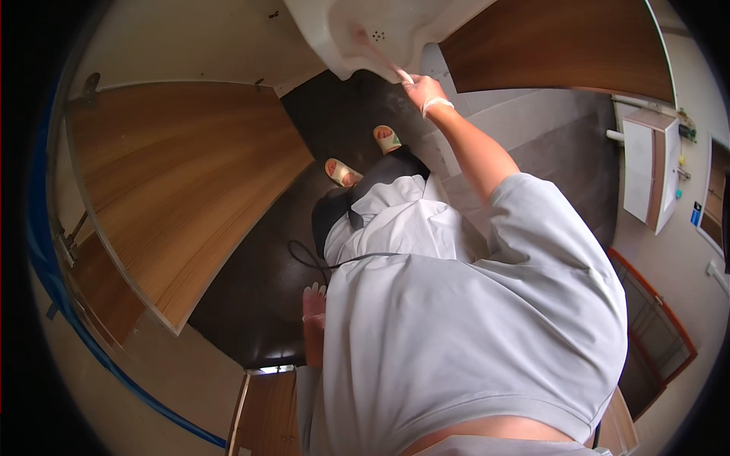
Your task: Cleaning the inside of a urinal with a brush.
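My right hand [425, 93], in a thin translucent glove bunched at the wrist, grips the pale handle of a brush [404, 75]. The brush reaches into the bowl of a white ceramic urinal [336, 45], where its pinkish head is blurred by motion. Beside the head is a cluster of small drain holes [378, 36]. Low at my side hangs my left hand [314, 302], gloved too, with its fingers extended and nothing visible in it. The grey shirt hides part of that hand.
Wood-grain panels stand left [188, 182] and right [559, 45] of the urinal. My feet, in pale slippers [340, 172], are on the dark floor [268, 245]. A white wall-mounted unit [644, 165] and an orange-framed door or gate [656, 308] are at the right.
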`<act>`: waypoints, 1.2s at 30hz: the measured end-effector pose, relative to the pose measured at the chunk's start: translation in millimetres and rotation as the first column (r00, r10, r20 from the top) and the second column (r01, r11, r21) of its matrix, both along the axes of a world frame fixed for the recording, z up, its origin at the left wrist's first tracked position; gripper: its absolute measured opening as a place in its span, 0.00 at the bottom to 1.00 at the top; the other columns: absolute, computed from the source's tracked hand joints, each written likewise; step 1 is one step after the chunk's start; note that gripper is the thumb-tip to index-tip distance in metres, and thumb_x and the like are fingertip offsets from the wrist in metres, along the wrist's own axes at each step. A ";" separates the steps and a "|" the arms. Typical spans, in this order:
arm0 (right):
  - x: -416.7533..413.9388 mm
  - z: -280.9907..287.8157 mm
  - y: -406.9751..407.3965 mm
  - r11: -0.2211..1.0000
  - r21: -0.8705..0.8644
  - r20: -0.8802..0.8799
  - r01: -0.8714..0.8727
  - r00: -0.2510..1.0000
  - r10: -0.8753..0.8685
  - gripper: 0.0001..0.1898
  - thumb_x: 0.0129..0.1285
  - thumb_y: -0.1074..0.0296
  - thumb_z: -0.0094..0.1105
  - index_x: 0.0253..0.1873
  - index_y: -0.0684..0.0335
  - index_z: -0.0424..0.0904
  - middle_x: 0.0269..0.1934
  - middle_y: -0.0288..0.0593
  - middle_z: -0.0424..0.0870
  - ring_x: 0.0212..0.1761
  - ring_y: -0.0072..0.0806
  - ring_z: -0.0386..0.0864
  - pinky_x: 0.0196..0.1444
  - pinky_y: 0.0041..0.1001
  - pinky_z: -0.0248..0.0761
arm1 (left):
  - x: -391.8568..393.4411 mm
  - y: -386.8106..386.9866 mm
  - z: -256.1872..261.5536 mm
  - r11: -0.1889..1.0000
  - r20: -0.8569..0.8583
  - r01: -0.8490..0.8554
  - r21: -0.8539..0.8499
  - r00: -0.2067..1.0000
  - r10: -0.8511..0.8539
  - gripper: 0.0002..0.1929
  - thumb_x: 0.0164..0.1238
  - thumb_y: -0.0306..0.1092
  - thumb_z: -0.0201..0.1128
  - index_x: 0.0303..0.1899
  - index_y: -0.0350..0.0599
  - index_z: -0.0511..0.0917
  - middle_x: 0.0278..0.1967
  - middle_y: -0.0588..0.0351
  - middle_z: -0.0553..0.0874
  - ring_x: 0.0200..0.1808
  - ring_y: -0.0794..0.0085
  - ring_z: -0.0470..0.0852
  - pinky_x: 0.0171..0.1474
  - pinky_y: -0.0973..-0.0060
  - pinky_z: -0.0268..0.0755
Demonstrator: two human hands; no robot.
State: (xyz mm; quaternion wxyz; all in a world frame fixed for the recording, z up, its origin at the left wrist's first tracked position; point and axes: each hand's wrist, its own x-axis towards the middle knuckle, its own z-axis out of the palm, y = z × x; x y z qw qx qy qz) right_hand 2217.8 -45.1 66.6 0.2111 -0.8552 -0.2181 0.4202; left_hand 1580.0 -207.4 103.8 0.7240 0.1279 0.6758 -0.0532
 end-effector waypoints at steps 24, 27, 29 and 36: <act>117.6 -33.8 -55.5 0.953 -0.225 0.224 -0.203 0.941 0.253 0.25 0.68 0.44 0.47 0.54 0.58 0.82 0.44 0.53 0.85 0.47 0.48 0.82 0.50 0.40 0.74 | 71.4 -115.8 -7.6 0.226 -0.009 0.974 0.016 0.226 -0.974 0.25 0.68 0.58 0.46 0.62 0.63 0.66 0.67 0.60 0.64 0.74 0.65 0.55 0.72 0.59 0.41; 109.5 -41.1 -60.0 0.980 -0.169 0.013 -0.102 0.994 0.106 0.25 0.64 0.46 0.54 0.48 0.65 0.82 0.32 0.51 0.84 0.30 0.39 0.83 0.35 0.35 0.75 | 60.0 -147.8 -5.4 0.050 0.026 0.999 0.008 0.050 -0.998 0.23 0.68 0.56 0.47 0.61 0.63 0.69 0.66 0.60 0.66 0.73 0.65 0.56 0.72 0.59 0.43; 99.1 -41.2 -59.7 0.988 -0.152 -0.122 -0.009 0.992 -0.010 0.24 0.61 0.48 0.57 0.45 0.68 0.82 0.27 0.48 0.82 0.24 0.34 0.81 0.28 0.33 0.73 | 51.8 -166.5 -6.0 -0.060 0.035 0.998 0.011 -0.060 -0.998 0.22 0.68 0.55 0.48 0.60 0.63 0.70 0.65 0.61 0.68 0.72 0.65 0.57 0.72 0.59 0.44; 68.3 -55.6 -70.1 0.997 -0.072 -0.094 0.035 0.995 -0.042 0.15 0.56 0.61 0.63 0.36 0.72 0.80 0.23 0.43 0.78 0.19 0.27 0.75 0.21 0.30 0.70 | 27.3 -234.6 -60.1 -0.254 -0.066 0.967 -0.031 -0.255 -0.965 0.19 0.68 0.52 0.50 0.57 0.63 0.75 0.63 0.61 0.72 0.71 0.67 0.60 0.71 0.60 0.47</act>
